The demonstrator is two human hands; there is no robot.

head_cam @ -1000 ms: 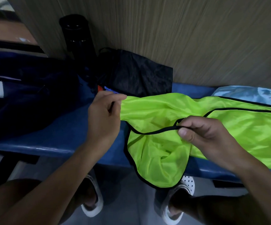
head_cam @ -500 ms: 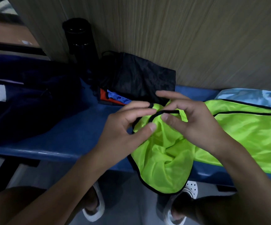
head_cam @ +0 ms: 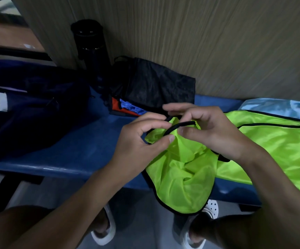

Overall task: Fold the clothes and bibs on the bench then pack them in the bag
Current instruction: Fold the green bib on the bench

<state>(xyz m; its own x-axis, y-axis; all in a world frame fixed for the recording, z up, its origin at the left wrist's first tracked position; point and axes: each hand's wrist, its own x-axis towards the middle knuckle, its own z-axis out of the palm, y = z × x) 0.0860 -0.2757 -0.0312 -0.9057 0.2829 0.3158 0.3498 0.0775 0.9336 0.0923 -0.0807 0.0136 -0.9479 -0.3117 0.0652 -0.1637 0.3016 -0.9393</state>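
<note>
Fingers of the left hand [head_cam: 138, 142] and the right hand [head_cam: 212, 133], side by side, pinch the black-trimmed end of the green bib [head_cam: 280, 146], which stretches along the bench [head_cam: 84, 151] toward three o'clock, with the bag [head_cam: 29, 112] nearer the left hand, at nine o'clock.

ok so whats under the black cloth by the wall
Edges of an orange piece and a blue piece poke out beneath the black cloth, on the bench. The rest of them is covered.

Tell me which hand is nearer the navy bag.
Left. The left hand sits to the right of the navy bag, apart from it; the right hand is farther right, beyond the left, both pinching the yellow-green bib.
</note>
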